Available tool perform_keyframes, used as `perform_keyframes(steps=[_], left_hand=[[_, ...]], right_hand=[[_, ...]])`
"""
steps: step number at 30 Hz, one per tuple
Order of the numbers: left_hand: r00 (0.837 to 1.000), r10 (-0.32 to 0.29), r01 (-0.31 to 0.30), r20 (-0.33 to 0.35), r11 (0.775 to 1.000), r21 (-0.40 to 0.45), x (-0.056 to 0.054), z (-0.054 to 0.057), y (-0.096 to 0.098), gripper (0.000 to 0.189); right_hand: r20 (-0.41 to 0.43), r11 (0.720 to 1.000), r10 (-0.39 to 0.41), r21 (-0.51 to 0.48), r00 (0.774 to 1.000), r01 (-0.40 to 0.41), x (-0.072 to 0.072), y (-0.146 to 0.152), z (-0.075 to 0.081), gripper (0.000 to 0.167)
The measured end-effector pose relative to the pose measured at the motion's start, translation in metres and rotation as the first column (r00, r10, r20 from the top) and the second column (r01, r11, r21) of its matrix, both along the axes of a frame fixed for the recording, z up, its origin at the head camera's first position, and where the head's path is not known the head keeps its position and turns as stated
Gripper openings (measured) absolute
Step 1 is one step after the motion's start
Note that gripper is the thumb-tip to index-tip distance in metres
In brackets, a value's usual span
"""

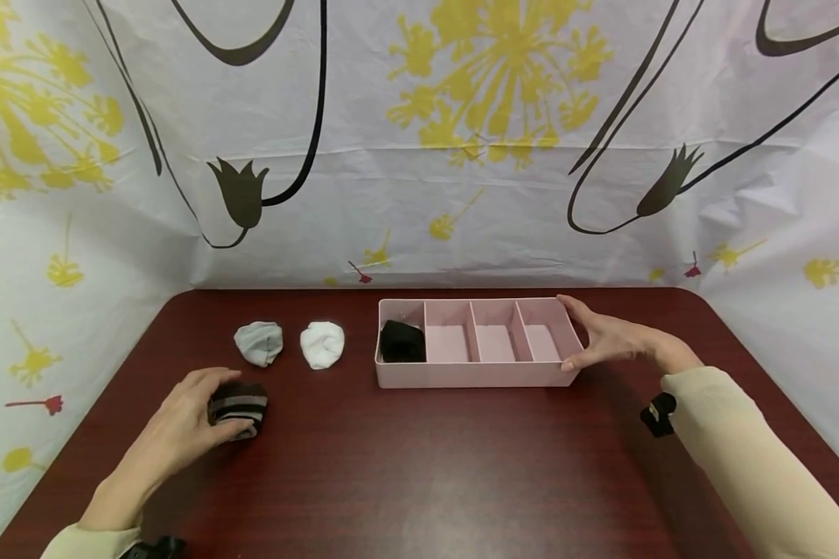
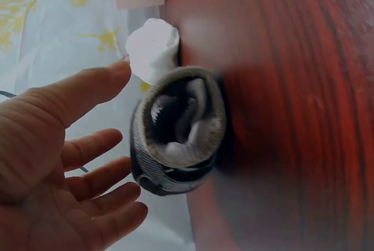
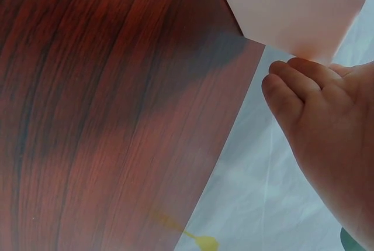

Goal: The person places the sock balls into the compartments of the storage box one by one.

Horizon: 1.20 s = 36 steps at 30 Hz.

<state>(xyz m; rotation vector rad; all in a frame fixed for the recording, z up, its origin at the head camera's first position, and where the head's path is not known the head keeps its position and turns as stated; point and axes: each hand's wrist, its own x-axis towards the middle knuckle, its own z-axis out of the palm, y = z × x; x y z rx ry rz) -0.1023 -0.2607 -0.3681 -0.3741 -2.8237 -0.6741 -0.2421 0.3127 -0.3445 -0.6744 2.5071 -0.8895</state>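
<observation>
I see black cloth (image 1: 402, 342) leftmost in the pink box (image 1: 478, 376) the right hand (image 1: 611, 335) grips; left hand (image 1: 185, 417) spread around striped sock (image 1: 248, 404)

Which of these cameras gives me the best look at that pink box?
The head view: it shows all four compartments of the pink box, a black bundle in one, with the right hand covering part of one end. The left wrist view catches only a small piece; the right wrist view, just its outside.

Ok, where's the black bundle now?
In the head view, the black bundle sits in the leftmost compartment of the pink tray, away from the right hand.
</observation>
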Motion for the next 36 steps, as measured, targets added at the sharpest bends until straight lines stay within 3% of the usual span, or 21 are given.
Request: perform_keyframes(steps=[4, 8, 25, 36], left_hand=[[0.999, -0.019, 0.019, 0.042, 1.0, -0.002, -0.002, -0.007, -0.004, 0.066], [0.999, -0.025, 0.025, 0.04, 1.0, -0.005, -0.003, -0.011, -0.005, 0.067], [0.993, -0.016, 0.021, 0.121, 0.999, -0.035, -0.005, -0.017, -0.004, 0.072], [0.997, 0.008, -0.009, 0.073, 1.0, 0.009, -0.004, -0.015, -0.003, 0.063]], right_hand=[[0.01, 1.0, 0.002, 0.0, 1.0, -0.002, 0.0, 0.0, 0.0, 0.113], [0.02, 1.0, 0.003, 0.001, 1.0, -0.003, 0.0, 0.0, 0.0, 0.114], [0.026, 1.0, -0.009, -0.005, 1.0, 0.01, 0.001, 0.0, 0.0, 0.114], [0.017, 1.0, -0.01, 0.003, 1.0, 0.01, 0.001, -0.001, 0.001, 0.114]])
